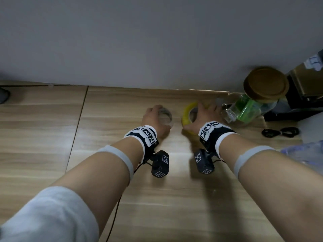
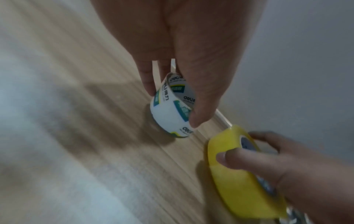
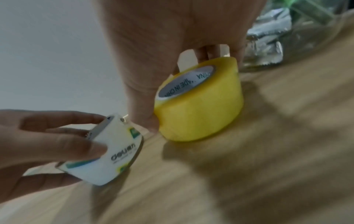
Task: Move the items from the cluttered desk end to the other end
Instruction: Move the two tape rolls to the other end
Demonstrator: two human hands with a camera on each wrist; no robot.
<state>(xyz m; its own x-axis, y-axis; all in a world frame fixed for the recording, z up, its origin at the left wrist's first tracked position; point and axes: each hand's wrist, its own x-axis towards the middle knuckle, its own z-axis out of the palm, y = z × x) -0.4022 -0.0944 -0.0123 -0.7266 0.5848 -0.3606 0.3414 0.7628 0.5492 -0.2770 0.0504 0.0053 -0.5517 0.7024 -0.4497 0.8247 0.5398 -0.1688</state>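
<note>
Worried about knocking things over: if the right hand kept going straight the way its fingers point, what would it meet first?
Probably the wall. The right hand, gripping the yellow tape roll, points toward the desk's back edge; the glass jar sits just to its right, though depth is unclear.

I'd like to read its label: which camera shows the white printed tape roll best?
The left wrist view: the white printed tape roll, pinched by the left hand, shows sharp lettering. The right wrist view shows it blurred; the head view shows only its rim behind the hand.

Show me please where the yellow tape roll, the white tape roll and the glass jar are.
yellow tape roll (image 3: 201, 109), right wrist view, outer side wall.
white tape roll (image 2: 168, 115), left wrist view, printed outer side.
glass jar (image 1: 265, 85), head view, brown lid.
</note>
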